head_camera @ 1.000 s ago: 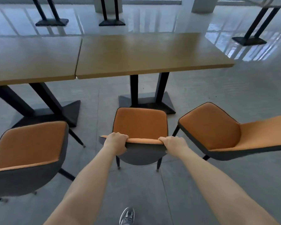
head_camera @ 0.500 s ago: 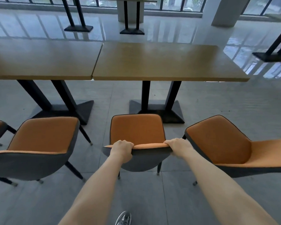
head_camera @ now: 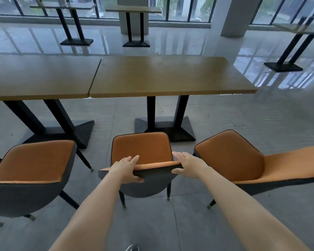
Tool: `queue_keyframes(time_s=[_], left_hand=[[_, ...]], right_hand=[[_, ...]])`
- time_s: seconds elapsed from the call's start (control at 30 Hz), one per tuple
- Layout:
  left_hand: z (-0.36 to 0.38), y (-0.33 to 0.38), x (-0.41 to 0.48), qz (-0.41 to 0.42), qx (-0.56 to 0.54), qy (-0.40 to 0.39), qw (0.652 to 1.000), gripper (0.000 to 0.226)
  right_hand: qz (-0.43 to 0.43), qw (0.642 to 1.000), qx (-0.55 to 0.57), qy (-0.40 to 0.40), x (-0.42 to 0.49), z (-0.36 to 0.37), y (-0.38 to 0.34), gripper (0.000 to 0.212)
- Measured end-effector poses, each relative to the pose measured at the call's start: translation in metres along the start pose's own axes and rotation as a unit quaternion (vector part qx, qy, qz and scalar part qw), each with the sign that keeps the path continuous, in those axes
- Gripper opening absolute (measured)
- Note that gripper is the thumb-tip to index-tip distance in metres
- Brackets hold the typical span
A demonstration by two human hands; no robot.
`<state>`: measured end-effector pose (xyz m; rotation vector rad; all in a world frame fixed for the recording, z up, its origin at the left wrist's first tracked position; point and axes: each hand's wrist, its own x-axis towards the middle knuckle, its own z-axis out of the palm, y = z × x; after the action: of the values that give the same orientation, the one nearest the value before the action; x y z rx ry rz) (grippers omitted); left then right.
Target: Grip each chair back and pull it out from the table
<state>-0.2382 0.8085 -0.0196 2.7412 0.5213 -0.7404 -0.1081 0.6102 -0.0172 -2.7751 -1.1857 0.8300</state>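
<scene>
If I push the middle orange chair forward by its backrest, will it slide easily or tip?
The middle chair would probably slide: its thin legs stand on smooth floor tiles. A high push on the backrest, where the left hand and right hand are, might tilt it forward. It looks fairly light.

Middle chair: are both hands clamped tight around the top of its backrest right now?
No: the left hand and right hand have straight, spread fingers at the middle chair backrest edge, not curled around it.

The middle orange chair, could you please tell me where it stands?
The middle orange chair stands low centre in the head view, between two matching chairs, before the right-hand table.
</scene>
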Motion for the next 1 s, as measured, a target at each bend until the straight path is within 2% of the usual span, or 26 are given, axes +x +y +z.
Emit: queue_keyframes(time_s=[0.07, 0.23, 0.47, 0.73, 1.0], left_hand=[[-0.004, 0.021, 0.000, 0.012, -0.002, 0.035, 0.999, 0.093], [-0.015, 0.110, 0.011, 0.099, 0.041, 0.137, 0.985, 0.081], [-0.051, 0.234, 0.023, 0.182, 0.093, 0.234, 0.950, 0.071], [-0.071, 0.348, 0.052, 0.242, 0.128, 0.236, 0.932, 0.071], [-0.075, 0.458, 0.115, 0.284, 0.117, 0.228, 0.924, 0.071]], right_hand=[[-0.007, 0.999, -0.001, 0.048, -0.013, -0.003, 0.012, 0.069], [0.020, 0.990, -0.042, 0.135, -0.063, -0.020, 0.072, 0.070], [0.153, 0.964, -0.038, 0.213, -0.146, -0.046, 0.173, 0.071], [0.218, 0.942, -0.024, 0.255, -0.185, -0.069, 0.257, 0.073], [0.255, 0.937, -0.001, 0.237, -0.187, -0.086, 0.357, 0.071]])
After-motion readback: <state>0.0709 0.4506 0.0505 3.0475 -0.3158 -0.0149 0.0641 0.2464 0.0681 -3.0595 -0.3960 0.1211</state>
